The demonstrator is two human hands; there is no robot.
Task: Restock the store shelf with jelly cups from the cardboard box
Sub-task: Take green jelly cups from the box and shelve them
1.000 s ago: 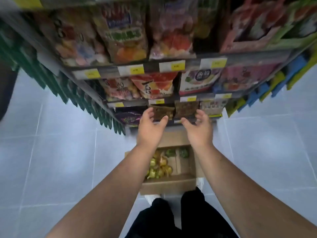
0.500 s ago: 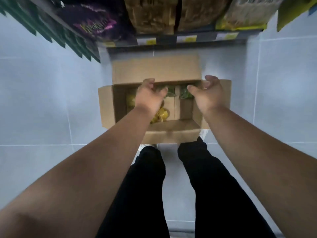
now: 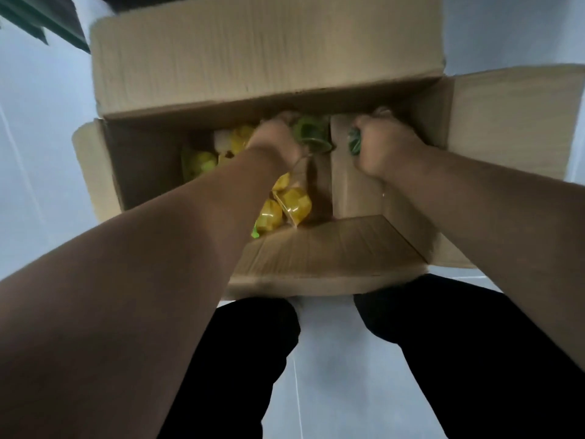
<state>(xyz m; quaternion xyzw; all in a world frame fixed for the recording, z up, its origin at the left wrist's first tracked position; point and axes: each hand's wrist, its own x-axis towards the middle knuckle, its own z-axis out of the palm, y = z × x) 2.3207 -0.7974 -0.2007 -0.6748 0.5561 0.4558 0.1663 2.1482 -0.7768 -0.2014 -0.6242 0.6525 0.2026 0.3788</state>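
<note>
An open cardboard box (image 3: 266, 71) stands on the floor in front of me, flaps folded out. Several yellow jelly cups (image 3: 292, 204) lie in its left compartment. My left hand (image 3: 275, 141) is down in the box, fingers curled on a green jelly cup (image 3: 311, 133) at the far wall. My right hand (image 3: 380, 147) is in the right compartment, past a cardboard divider (image 3: 342, 185), closed around another green jelly cup (image 3: 354, 142) that is mostly hidden by the fingers. The image is blurred by motion.
My legs in black trousers (image 3: 459, 343) stand just behind the box. Pale floor tiles (image 3: 41, 153) surround it. A dark green edge of the shelf unit (image 3: 41, 17) shows at the top left; the shelf itself is out of view.
My head has dropped from the shelf toward the box, which now fills the view. Both hands went from open above the box down into it and closed on green cups.
</note>
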